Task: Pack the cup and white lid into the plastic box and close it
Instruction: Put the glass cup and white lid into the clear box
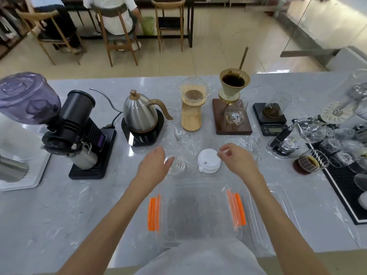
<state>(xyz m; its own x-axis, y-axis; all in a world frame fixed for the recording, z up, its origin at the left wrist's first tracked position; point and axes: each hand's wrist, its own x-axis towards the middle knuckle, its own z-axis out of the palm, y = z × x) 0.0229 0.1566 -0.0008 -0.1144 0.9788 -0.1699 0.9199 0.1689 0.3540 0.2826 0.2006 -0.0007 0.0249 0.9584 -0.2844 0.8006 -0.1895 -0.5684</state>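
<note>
A clear glass cup (177, 164) stands on the grey counter just beyond the box. My left hand (155, 165) hovers at its left side, fingers apart, touching or nearly touching its rim. The white lid (208, 161) lies flat to the right of the cup. My right hand (236, 157) is beside the lid's right edge, fingers loosely curled with nothing in them. The clear plastic box (198, 213) with orange clips sits open at the counter's near edge, and its transparent cover (278, 211) lies to its right.
Behind stand a black grinder (79, 128), a steel kettle (142, 116) on its base, a wooden dripper stand (191, 108), a filled dripper on a walnut base (234, 116) and a scale (271, 118). Glassware and a black mat (341, 187) crowd the right.
</note>
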